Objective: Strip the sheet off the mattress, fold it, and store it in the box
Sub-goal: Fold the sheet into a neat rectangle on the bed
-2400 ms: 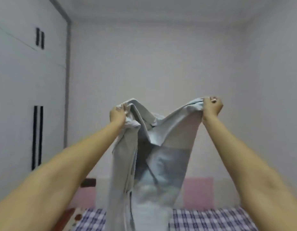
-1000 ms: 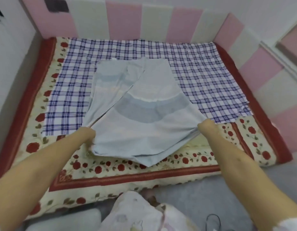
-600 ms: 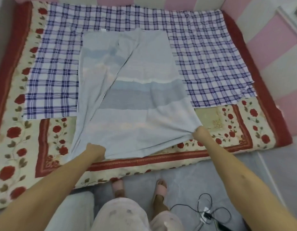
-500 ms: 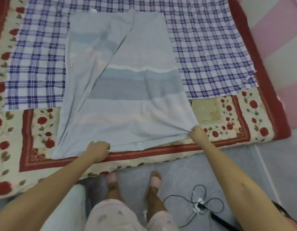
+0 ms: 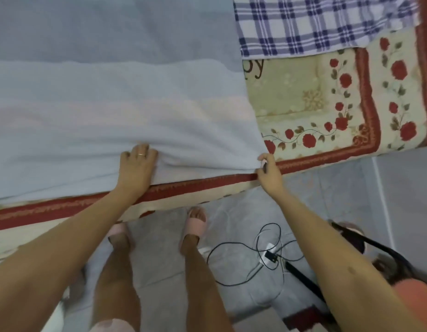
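Note:
The pale blue-grey sheet (image 5: 111,97) lies spread flat over the mattress (image 5: 327,97), which has a cream cover with red roses and a red border. My left hand (image 5: 135,166) rests palm down on the sheet's near edge, fingers bunching the cloth. My right hand (image 5: 267,171) pinches the sheet's near right corner at the mattress edge. No box is in view.
A blue-and-white plaid cloth (image 5: 315,25) covers the far right of the mattress. I stand in pink slippers (image 5: 195,224) on a grey floor. A black cable with a white plug (image 5: 267,255) lies by my right foot. A dark strap and a reddish object (image 5: 375,271) sit at right.
I lowered the sheet from up in the air onto the mattress and spread it. The view has dropped closer to the near edge, and my left hand has slid right along it.

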`<state>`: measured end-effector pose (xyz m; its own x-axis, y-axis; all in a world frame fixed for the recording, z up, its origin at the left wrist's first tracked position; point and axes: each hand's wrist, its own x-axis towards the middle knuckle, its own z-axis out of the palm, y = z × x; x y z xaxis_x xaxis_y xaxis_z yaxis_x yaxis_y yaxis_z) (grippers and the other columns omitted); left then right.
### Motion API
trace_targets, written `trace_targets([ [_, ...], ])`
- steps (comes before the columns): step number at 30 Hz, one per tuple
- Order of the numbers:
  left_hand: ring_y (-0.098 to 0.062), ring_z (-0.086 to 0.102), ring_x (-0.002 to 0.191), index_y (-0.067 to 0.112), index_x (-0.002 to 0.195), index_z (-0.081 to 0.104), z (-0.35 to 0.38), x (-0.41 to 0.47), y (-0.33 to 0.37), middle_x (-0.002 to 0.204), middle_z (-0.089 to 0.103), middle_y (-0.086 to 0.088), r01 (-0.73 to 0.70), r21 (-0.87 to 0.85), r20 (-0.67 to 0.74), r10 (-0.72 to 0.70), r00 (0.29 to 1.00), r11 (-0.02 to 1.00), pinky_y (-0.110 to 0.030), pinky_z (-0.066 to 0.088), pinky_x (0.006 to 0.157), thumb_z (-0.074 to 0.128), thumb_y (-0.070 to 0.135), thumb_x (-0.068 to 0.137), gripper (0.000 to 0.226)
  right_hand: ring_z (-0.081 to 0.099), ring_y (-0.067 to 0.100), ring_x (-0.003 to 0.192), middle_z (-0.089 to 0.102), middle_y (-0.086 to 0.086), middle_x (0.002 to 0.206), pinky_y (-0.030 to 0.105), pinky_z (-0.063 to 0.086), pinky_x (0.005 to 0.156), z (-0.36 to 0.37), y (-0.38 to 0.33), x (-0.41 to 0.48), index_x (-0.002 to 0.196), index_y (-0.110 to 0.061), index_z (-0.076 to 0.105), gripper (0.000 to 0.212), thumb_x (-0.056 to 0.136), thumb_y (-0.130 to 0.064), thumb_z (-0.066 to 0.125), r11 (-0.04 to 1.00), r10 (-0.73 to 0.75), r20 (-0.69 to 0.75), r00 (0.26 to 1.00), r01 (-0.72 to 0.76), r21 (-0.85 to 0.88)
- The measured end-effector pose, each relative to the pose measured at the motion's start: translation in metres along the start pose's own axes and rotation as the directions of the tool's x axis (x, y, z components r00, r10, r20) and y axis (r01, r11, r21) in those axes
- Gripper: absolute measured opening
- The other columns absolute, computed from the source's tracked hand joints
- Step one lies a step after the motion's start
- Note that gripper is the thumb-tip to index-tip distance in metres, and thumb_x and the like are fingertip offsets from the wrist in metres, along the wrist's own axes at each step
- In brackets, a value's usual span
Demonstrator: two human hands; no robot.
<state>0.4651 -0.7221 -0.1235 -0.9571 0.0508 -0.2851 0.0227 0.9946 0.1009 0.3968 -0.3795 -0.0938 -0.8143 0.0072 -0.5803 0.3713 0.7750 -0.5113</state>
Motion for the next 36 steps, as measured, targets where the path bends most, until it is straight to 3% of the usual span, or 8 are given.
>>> trace_targets([
  [4,-0.037,0.052,0.089,0.003,0.099,0.058,0.011,0.007,-0.01,0.109,0.053,-0.026,0.009,0.062,-0.142,0.0,0.99,0.998,-0.046,0.04,0.072,0.054,0.003,0.066,0.033,0.048,0.017,0.079,0.048,0.004,0.103,0.03,0.039,0.064,0.019,0.018,0.002,0.114,-0.015,0.047,0.026,0.091,-0.002,0.047,0.999,-0.048,-0.268,0.962,0.04,-0.037],
  [7,-0.038,0.048,0.082,0.0,0.096,0.055,0.015,0.013,-0.015,0.101,0.051,-0.027,-0.01,0.078,-0.152,0.022,0.988,0.997,-0.042,0.036,0.064,0.053,-0.003,0.063,0.034,0.048,0.018,0.076,0.047,0.005,0.111,0.033,0.042,0.061,0.023,0.029,0.009,0.109,-0.012,0.049,0.023,0.088,-0.002,0.05,0.981,-0.138,-0.344,0.929,0.082,-0.173],
  [12,-0.038,0.052,0.079,-0.001,0.08,0.058,0.008,-0.001,-0.016,0.081,0.054,-0.021,-0.036,-0.011,0.027,0.036,0.999,0.999,-0.025,0.024,0.045,0.066,-0.013,0.062,0.023,0.045,0.021,0.067,0.048,0.001,0.086,0.038,0.036,0.056,0.009,0.035,0.016,0.087,-0.015,0.041,0.019,0.082,0.002,0.048,0.946,-0.254,-0.292,0.922,0.174,-0.273],
  [19,-0.036,0.052,0.082,0.003,0.082,0.055,0.017,-0.037,-0.02,0.084,0.052,-0.017,-0.048,-0.061,0.097,0.054,0.994,0.997,-0.026,0.027,0.043,0.055,-0.011,0.071,0.018,0.041,0.028,0.055,0.044,0.006,0.064,0.03,0.021,0.045,-0.007,0.039,0.031,0.089,-0.013,0.037,0.014,0.086,-0.001,0.043,0.838,-0.213,-0.084,0.973,0.138,-0.527],
  [26,-0.034,0.052,0.074,0.006,0.07,0.051,0.026,-0.033,-0.025,0.074,0.05,-0.012,-0.058,-0.087,0.101,0.067,0.993,0.994,-0.023,0.022,0.045,0.054,-0.017,0.063,0.024,0.042,0.029,0.057,0.049,0.011,0.078,0.031,0.026,0.049,-0.011,0.045,0.031,0.106,-0.008,0.043,0.023,0.085,0.004,0.041,0.643,-0.322,0.057,0.945,0.263,-0.72],
  [32,-0.034,0.053,0.073,0.007,0.066,0.05,0.028,-0.028,-0.028,0.072,0.053,-0.011,-0.027,-0.067,0.191,0.039,0.981,0.997,-0.026,0.025,0.046,0.055,-0.014,0.065,0.022,0.045,0.028,0.059,0.051,0.014,0.088,0.034,0.033,0.054,0.001,0.04,0.026,0.111,-0.01,0.04,0.024,0.089,0.002,0.037,0.678,-0.218,0.072,0.973,0.204,-0.707],
  [34,-0.033,0.053,0.077,0.007,0.071,0.052,0.026,-0.028,-0.027,0.077,0.053,-0.01,-0.009,-0.059,0.227,0.022,0.974,0.998,-0.028,0.028,0.049,0.056,-0.008,0.069,0.016,0.049,0.03,0.068,0.05,0.016,0.099,0.036,0.037,0.058,0.005,0.035,0.02,0.114,-0.011,0.038,0.026,0.09,0.001,0.038,0.691,-0.126,0.068,0.99,0.137,-0.709],
  [36,-0.033,0.054,0.078,0.008,0.076,0.053,0.023,-0.035,-0.024,0.08,0.054,-0.011,-0.045,-0.028,0.214,0.05,0.976,0.999,-0.031,0.032,0.055,0.061,0.005,0.064,0.014,0.05,0.034,0.092,0.046,0.019,0.114,0.041,0.042,0.073,0.012,0.028,0.013,0.116,-0.011,0.039,0.031,0.088,-0.001,0.044,0.647,-0.048,0.005,0.999,0.035,-0.762],
])
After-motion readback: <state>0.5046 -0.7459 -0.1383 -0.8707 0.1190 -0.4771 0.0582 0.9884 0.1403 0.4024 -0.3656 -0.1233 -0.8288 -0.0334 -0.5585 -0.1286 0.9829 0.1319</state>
